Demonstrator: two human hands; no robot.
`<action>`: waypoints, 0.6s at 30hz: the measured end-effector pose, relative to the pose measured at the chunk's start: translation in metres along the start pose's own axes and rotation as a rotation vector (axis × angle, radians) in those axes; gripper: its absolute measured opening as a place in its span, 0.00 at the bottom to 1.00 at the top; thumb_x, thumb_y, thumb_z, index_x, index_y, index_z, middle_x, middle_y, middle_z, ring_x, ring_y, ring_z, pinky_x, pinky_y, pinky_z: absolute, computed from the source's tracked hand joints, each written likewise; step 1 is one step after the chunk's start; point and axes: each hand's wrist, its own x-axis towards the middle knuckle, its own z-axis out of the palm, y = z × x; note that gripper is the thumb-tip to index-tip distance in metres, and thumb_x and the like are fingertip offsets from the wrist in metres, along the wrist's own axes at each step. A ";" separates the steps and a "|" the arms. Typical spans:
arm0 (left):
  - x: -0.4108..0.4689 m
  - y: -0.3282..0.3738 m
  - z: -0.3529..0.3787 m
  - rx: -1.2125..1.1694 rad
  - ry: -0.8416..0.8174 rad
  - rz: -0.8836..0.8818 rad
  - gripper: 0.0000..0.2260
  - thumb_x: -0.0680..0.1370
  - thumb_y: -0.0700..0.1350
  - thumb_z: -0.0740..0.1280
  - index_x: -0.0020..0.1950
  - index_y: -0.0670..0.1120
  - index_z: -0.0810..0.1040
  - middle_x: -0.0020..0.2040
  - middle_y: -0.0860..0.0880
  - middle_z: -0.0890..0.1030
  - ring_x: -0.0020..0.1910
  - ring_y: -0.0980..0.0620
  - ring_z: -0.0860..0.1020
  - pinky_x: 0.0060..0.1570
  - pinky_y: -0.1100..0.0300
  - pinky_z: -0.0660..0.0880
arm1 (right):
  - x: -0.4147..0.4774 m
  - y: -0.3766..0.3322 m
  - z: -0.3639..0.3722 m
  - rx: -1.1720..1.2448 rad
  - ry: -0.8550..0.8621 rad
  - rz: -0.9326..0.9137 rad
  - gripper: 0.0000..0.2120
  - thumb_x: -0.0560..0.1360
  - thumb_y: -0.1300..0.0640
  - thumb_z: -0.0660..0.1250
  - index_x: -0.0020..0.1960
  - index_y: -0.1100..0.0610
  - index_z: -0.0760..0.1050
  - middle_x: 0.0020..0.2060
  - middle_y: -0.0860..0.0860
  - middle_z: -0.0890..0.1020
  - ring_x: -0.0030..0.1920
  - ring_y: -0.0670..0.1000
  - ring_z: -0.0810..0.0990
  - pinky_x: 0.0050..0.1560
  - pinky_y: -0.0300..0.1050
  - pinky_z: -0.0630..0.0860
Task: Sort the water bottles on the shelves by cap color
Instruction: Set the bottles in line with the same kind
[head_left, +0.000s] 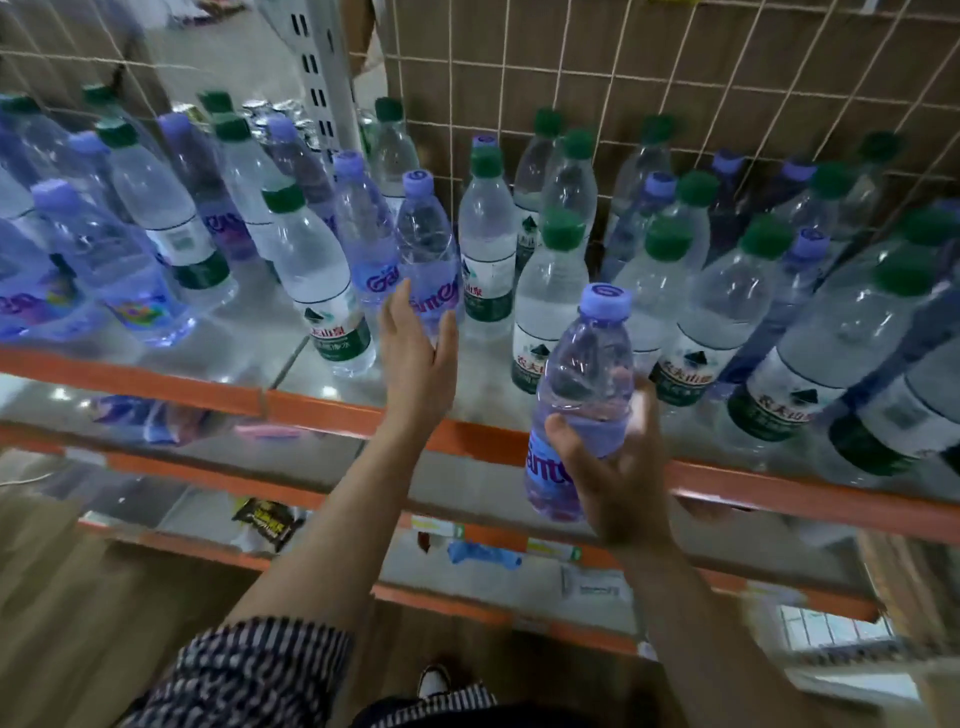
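Head view puts the lifted purple-cap bottle (584, 395) upright in the air, just in front of the orange edge of the top shelf (332, 410) and right of centre. The right hand (618, 483) grips it low on the body: the thumb curls across the front of the label and the other fingers wrap behind, blurred. Held low and upright, the bottle shows its cap plainly, which suits a sort by cap colour, and it is ready to be stood down.

To its left, the standing purple-cap bottle (428, 244) rests on the top shelf near the front. The left hand (415, 358) cups its lower label, with the fingers close together and nearly straight on the left side and the thumb apart on the right. It probably steadies or shifts that bottle to make a place beside it for the lifted one.

Green-cap bottles (553, 291) crowd the right half with a few purple caps behind them, and both colours mix on the left, so much sorting seems left. A wire grid (675, 78) backs the shelf, likely to stop bottles falling off behind. On the lower shelves (291, 493) lies a dark packet (267, 522).
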 end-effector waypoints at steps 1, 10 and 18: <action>0.013 -0.006 0.004 -0.006 -0.018 -0.009 0.28 0.82 0.48 0.62 0.77 0.38 0.57 0.74 0.40 0.63 0.73 0.44 0.62 0.71 0.55 0.59 | 0.000 0.000 0.007 -0.001 0.023 0.013 0.29 0.65 0.47 0.70 0.61 0.60 0.68 0.49 0.47 0.82 0.47 0.43 0.83 0.44 0.33 0.77; 0.083 -0.048 0.041 -0.180 -0.081 -0.157 0.44 0.74 0.60 0.70 0.79 0.42 0.50 0.77 0.41 0.61 0.75 0.43 0.62 0.74 0.52 0.58 | 0.000 -0.005 0.031 -0.089 0.168 0.079 0.24 0.66 0.46 0.72 0.58 0.47 0.68 0.49 0.47 0.83 0.48 0.46 0.84 0.46 0.35 0.78; 0.066 -0.045 0.036 -0.239 -0.036 -0.058 0.32 0.76 0.54 0.70 0.73 0.42 0.60 0.66 0.44 0.73 0.62 0.51 0.73 0.63 0.64 0.67 | 0.001 -0.005 0.026 -0.049 0.164 0.074 0.24 0.67 0.47 0.72 0.59 0.51 0.70 0.49 0.47 0.83 0.48 0.48 0.84 0.45 0.38 0.79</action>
